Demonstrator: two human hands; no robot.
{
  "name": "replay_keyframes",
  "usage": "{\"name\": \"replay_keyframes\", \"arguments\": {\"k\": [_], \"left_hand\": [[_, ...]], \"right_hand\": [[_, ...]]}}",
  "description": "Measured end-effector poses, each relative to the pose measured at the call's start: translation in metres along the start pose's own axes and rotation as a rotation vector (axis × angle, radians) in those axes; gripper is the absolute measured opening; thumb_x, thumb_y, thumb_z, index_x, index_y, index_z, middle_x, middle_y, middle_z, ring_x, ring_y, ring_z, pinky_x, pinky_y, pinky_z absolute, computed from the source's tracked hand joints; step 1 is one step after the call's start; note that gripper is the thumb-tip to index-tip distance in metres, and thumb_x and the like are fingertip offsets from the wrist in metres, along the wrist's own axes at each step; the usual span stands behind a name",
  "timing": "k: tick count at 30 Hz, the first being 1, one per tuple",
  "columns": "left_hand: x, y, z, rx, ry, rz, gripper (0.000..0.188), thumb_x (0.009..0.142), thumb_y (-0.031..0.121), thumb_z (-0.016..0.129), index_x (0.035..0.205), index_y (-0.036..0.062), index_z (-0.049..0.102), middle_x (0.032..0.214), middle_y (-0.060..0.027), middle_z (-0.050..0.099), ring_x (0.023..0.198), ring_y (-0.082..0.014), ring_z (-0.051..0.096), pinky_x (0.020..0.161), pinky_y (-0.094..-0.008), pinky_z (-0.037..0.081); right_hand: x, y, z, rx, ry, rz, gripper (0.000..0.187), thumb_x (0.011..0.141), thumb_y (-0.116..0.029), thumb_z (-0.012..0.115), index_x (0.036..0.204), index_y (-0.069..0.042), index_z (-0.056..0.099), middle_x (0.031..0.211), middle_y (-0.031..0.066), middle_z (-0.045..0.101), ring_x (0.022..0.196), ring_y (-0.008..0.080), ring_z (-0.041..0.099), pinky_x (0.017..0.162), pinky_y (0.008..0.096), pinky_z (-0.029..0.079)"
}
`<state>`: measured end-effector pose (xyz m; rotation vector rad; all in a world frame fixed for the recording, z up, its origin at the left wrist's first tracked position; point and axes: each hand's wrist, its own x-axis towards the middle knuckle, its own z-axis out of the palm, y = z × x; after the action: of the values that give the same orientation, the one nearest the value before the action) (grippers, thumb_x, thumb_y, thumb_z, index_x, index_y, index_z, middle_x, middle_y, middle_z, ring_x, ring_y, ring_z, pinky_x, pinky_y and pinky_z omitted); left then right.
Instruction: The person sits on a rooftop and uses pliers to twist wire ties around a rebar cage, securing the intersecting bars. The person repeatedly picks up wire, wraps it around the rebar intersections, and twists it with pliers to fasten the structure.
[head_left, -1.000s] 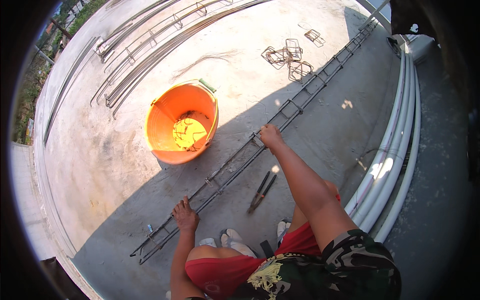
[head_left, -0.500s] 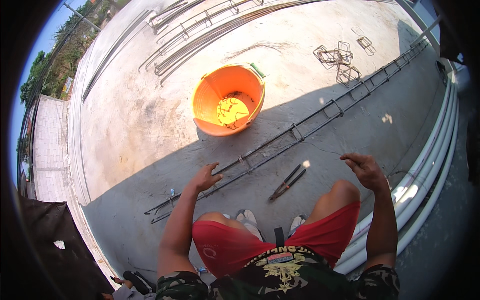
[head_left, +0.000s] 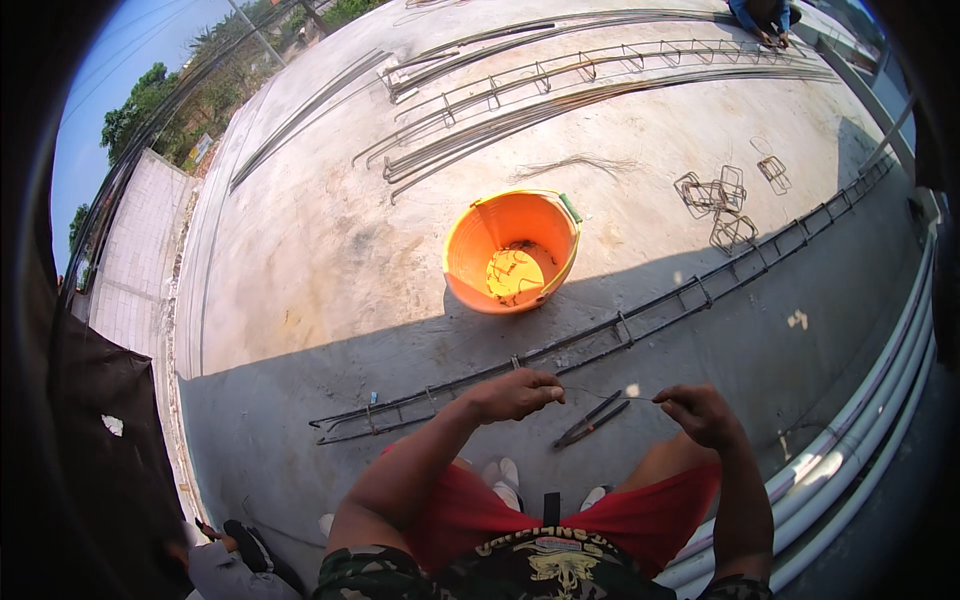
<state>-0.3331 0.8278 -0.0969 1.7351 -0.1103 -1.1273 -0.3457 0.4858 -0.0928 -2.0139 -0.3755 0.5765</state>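
Observation:
A thin tie wire [head_left: 607, 397] runs between my two hands. My left hand [head_left: 515, 395] pinches one end of it, with the fingers closed. The other end is in the closed fingertips of my right hand [head_left: 703, 413]. Just below the wire, a pair of long-handled pincers [head_left: 588, 420] lies on the shaded concrete in front of my feet. Beyond my hands stretches a long, narrow rebar cage [head_left: 665, 305] with stirrups along it, lying flat on the ground. My left hand covers a small part of the view to its near bar.
An orange bucket [head_left: 462, 250] with scraps of wire inside stands past the cage. Loose stirrups [head_left: 733, 232] lie to its right, and bundled bars [head_left: 560, 108] lie farther off. White pipes [head_left: 850, 420] curve along the right. Another person [head_left: 770, 20] works at the far right; one sits [head_left: 235, 565] lower left.
My left hand has moved right from above the cage and closed on the wire's end. My right hand still pinches the wire. The view has tilted up, showing more of the far ground.

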Motion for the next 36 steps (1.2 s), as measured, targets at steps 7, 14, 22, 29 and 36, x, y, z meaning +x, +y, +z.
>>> {"name": "replay_keyframes", "arguments": {"k": [7, 14, 22, 29, 36], "left_hand": [[0.023, -0.028, 0.014, 0.348, -0.268, -0.036, 0.033, 0.097, 0.030, 0.051, 0.109, 0.0041, 0.067, 0.072, -0.0047, 0.057, 0.067, -0.0159, 0.054, 0.064, -0.0336, 0.046], [0.028, -0.048, 0.020, 0.415, -0.052, 0.034, 0.033, 0.096, 0.031, 0.051, 0.107, 0.0044, 0.067, 0.085, -0.0128, 0.065, 0.080, -0.0225, 0.061, 0.076, -0.0377, 0.048], [0.037, -0.063, 0.042, 0.523, -0.322, 0.049, 0.033, 0.096, 0.032, 0.053, 0.109, 0.0058, 0.069, 0.099, -0.0147, 0.068, 0.089, -0.0284, 0.064, 0.083, -0.0402, 0.048], [0.030, -0.072, 0.045, 0.686, -0.065, 0.012, 0.045, 0.093, 0.032, 0.057, 0.132, 0.0105, 0.055, 0.119, -0.0203, 0.062, 0.115, -0.0356, 0.056, 0.097, -0.0412, 0.044], [0.021, -0.018, 0.010, 0.613, 0.272, 0.095, 0.056, 0.090, 0.032, 0.063, 0.139, 0.0107, 0.047, 0.128, -0.0221, 0.055, 0.122, -0.0370, 0.050, 0.103, -0.0430, 0.040]], "right_hand": [[-0.004, 0.039, -0.007, -0.102, -0.206, 0.005, 0.016, 0.086, -0.013, 0.068, 0.098, -0.002, 0.071, 0.089, 0.0144, 0.072, 0.078, 0.0214, 0.070, 0.073, 0.0308, 0.054], [-0.009, 0.073, -0.021, -0.142, -0.218, 0.284, 0.023, 0.090, -0.023, 0.066, 0.104, -0.004, 0.070, 0.096, 0.0140, 0.072, 0.089, 0.0246, 0.068, 0.082, 0.0347, 0.051], [-0.009, 0.100, -0.018, -0.141, -0.293, 0.284, 0.027, 0.091, -0.029, 0.064, 0.105, -0.006, 0.070, 0.099, 0.0137, 0.071, 0.093, 0.0268, 0.066, 0.085, 0.0367, 0.050], [0.005, 0.117, -0.001, -0.236, -0.396, 0.242, 0.024, 0.092, -0.023, 0.059, 0.110, -0.010, 0.068, 0.105, 0.0139, 0.069, 0.098, 0.0299, 0.065, 0.086, 0.0377, 0.049], [0.038, 0.100, 0.021, -0.590, -0.409, 0.355, 0.021, 0.088, -0.019, 0.057, 0.102, -0.010, 0.070, 0.103, 0.0136, 0.069, 0.097, 0.0334, 0.064, 0.083, 0.0416, 0.050]]}}
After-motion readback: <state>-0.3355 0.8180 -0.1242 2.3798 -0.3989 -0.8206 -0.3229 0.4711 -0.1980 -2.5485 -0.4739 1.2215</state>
